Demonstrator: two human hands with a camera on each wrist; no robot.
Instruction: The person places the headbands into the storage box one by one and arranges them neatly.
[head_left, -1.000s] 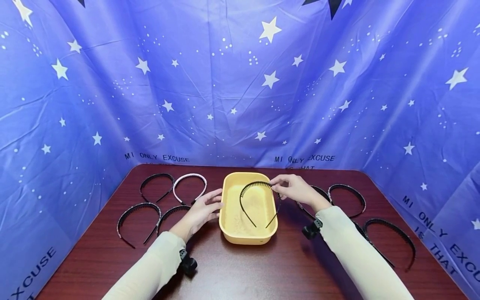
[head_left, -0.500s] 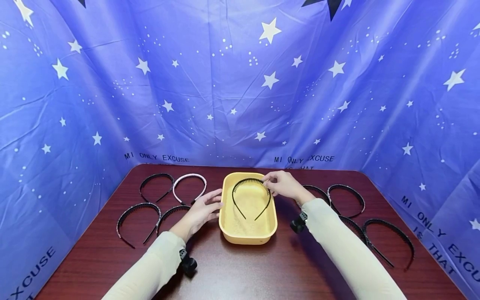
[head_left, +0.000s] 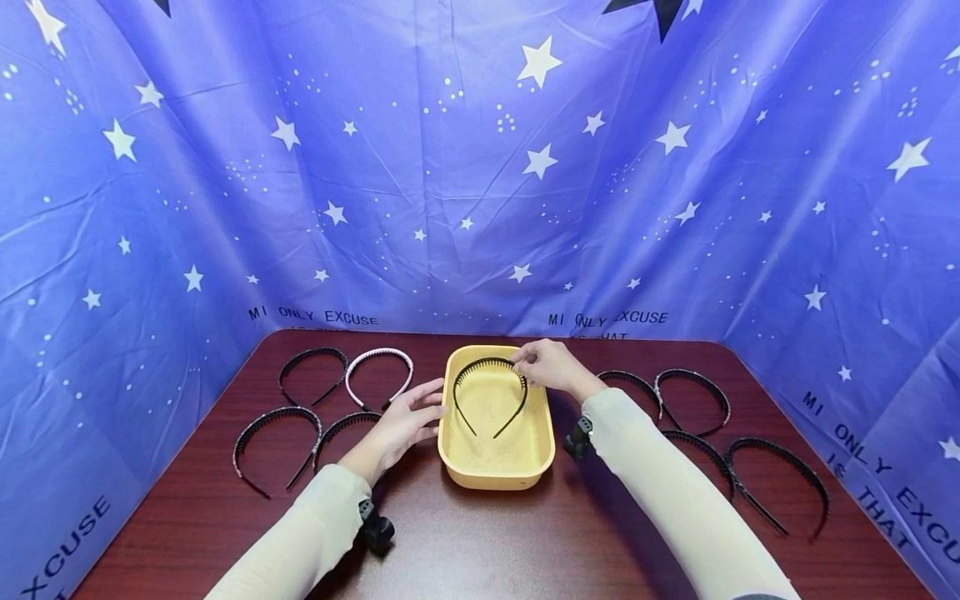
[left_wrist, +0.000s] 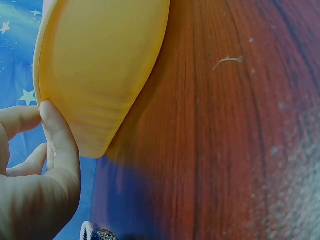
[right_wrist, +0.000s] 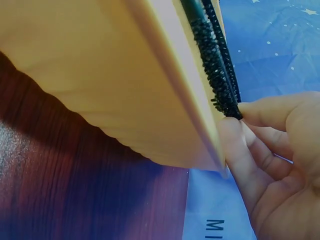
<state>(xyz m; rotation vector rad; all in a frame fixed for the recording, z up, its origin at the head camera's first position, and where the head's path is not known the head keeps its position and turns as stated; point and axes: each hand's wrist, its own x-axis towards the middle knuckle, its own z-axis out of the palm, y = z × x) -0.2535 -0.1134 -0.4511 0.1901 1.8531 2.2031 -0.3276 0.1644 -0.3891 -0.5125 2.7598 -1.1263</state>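
the left hand (head_left: 400,428), fingers loosely extended, touches the yellow tray (head_left: 495,482) on its left side. the right hand (head_left: 557,367) pinches a black toothed headband (head_left: 491,362) over the tray; whether its ends touch the bottom is hard to tell. farther off, a white headband (head_left: 379,351) lies before a starry blue curtain (head_left: 480,167).

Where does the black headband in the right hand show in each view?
Head: the black headband is lower centre, seen against the inside of the yellow tray.
Left wrist: not in view.
Right wrist: upper part, right of centre, pinched by the right hand.
Shared landmark: the tray, in all three views.
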